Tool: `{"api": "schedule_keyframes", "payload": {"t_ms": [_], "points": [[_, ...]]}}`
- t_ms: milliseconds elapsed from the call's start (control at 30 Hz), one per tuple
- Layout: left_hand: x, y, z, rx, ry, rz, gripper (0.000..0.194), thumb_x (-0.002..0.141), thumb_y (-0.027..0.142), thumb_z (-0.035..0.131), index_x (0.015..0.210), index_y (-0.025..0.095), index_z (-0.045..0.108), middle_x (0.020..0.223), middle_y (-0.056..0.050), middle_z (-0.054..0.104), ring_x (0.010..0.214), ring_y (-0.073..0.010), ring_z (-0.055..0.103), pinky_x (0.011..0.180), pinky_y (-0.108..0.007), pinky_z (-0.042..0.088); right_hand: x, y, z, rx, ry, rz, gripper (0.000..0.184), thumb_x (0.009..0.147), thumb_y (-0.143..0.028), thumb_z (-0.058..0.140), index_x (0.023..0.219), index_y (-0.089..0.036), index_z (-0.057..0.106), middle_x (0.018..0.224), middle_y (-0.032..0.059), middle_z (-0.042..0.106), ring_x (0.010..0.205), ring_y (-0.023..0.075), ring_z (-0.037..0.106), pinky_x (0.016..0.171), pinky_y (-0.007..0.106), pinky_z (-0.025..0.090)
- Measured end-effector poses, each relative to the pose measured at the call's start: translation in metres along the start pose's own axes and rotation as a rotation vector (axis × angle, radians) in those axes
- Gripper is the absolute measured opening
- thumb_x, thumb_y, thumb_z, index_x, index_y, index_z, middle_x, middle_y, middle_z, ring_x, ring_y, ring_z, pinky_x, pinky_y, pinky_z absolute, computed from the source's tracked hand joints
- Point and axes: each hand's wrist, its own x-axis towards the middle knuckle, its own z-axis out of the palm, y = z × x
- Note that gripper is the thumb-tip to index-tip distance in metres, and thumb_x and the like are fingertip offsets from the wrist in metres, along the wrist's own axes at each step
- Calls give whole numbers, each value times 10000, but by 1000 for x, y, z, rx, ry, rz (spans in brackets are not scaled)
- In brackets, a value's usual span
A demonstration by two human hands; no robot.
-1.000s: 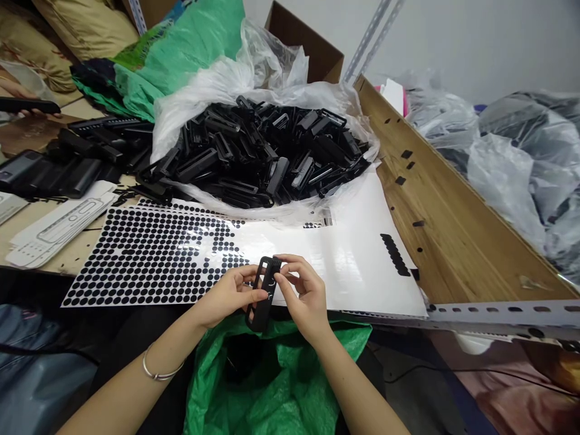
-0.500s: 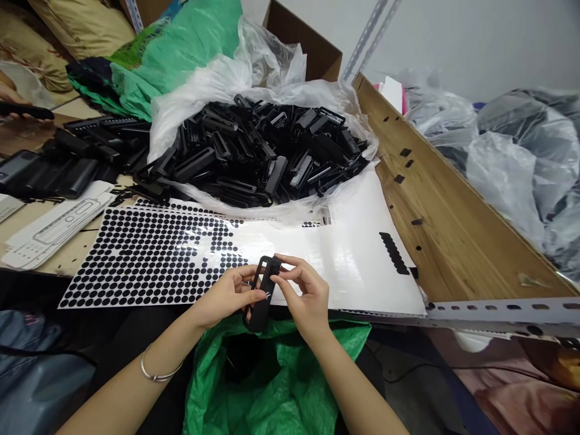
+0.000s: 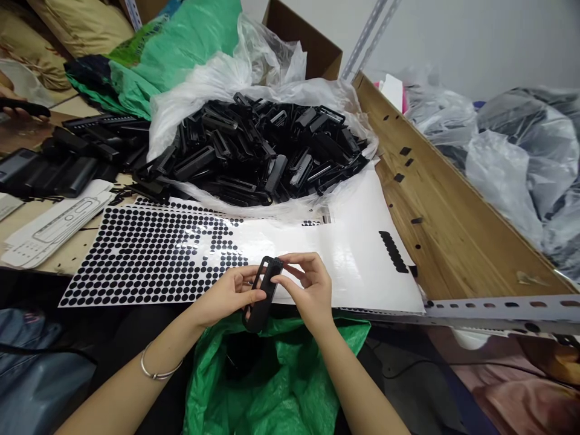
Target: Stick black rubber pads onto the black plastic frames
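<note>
Between my two hands is a black plastic part point(image 3: 263, 302), a long housing with a slotted frame, held tilted over the front edge of the bench. My left hand point(image 3: 231, 296) is closed on its left side, thumb across the face. My right hand point(image 3: 312, 287) pinches its upper end between thumb and fingers. Beneath the hands lies a white sheet of round black stickers point(image 3: 145, 257), with part of its dots gone. An open green sack point(image 3: 290, 374) hangs just below the part. Behind, a clear plastic bag point(image 3: 217, 78) spills a heap of similar black parts point(image 3: 272, 151).
A wooden board point(image 3: 448, 241) with stray black stickers slants along the right, beside a perforated metal edge point(image 3: 498, 308). At left are more black parts point(image 3: 67, 172) and a stack of white printed cards point(image 3: 58, 223). Another person's hand point(image 3: 9, 96) shows at the far left.
My right thumb and fingers have shifted slightly to the right along the upper end of the black part. My left hand keeps its hold, and the part has barely moved.
</note>
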Motion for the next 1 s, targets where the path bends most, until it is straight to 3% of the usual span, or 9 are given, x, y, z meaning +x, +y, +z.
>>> {"api": "schedule_keyframes", "payload": {"t_ms": [133, 233, 467, 567, 667, 733, 800, 867, 1000], "points": [[0, 2, 2, -10, -25, -1, 510, 702, 343, 786, 1158, 166, 640, 855, -41, 632, 626, -127, 574, 488, -222, 507, 5, -2, -5, 65, -237, 87, 409, 760, -365, 738, 1124, -262, 584, 1204, 77, 657, 1157, 232, 601, 982, 423, 508], [0, 3, 3, 21, -30, 4, 466, 732, 313, 756, 1163, 178, 639, 876, -38, 638, 671, -135, 582, 537, -229, 515, 3, 0, -1, 160, -397, 171, 355, 864, -450, 596, 1149, -240, 588, 1192, 93, 676, 1145, 247, 618, 993, 441, 491], [2, -1, 4, 196, 46, 37, 328, 754, 295, 727, 1053, 161, 704, 720, -5, 595, 583, -126, 547, 556, -262, 497, -4, 10, 12, 200, -336, 232, 297, 853, -519, 574, 965, -258, 485, 1050, 57, 714, 862, 203, 696, 862, 398, 552], [5, -2, -1, 127, -5, 33, 372, 739, 324, 744, 1074, 167, 706, 787, -29, 646, 621, -143, 584, 565, -270, 508, 2, 5, 4, 185, -473, 220, 318, 845, -482, 603, 1032, -259, 474, 1110, 70, 691, 963, 207, 681, 897, 397, 537], [9, -1, -6, 111, -38, 53, 302, 713, 333, 765, 945, 142, 738, 882, -62, 687, 682, -164, 620, 560, -258, 502, 6, 1, -2, 192, -593, 249, 412, 805, -400, 679, 1120, -274, 446, 1206, 78, 649, 1021, 211, 668, 891, 403, 538], [13, -1, -7, 162, -14, 80, 284, 708, 325, 767, 911, 128, 741, 857, -63, 707, 673, -166, 633, 578, -263, 506, 7, 3, -4, 188, -524, 235, 376, 807, -395, 679, 1089, -271, 462, 1170, 69, 668, 1032, 212, 662, 937, 422, 508], [15, -1, -7, 238, 69, 126, 373, 712, 301, 765, 1044, 140, 714, 845, -61, 730, 730, -186, 666, 644, -281, 526, 6, 5, -6, 175, -367, 196, 313, 820, -429, 652, 1030, -265, 488, 1079, 55, 700, 1014, 216, 662, 979, 444, 471], [15, 0, -6, 305, 50, 148, 526, 690, 273, 784, 1183, 147, 652, 1000, -98, 741, 884, -219, 689, 774, -319, 541, 5, 5, -13, 174, -209, 170, 282, 828, -470, 613, 989, -269, 498, 975, 36, 703, 935, 217, 669, 951, 464, 482], [6, 1, -4, 365, -417, 16, 606, 806, 305, 672, 1370, 165, 499, 1141, -134, 716, 959, -229, 702, 837, -352, 539, 2, -6, -41, 178, -71, 113, 259, 843, -530, 495, 847, -271, 489, 609, -45, 534, 594, 169, 566, 792, 453, 549]]}}
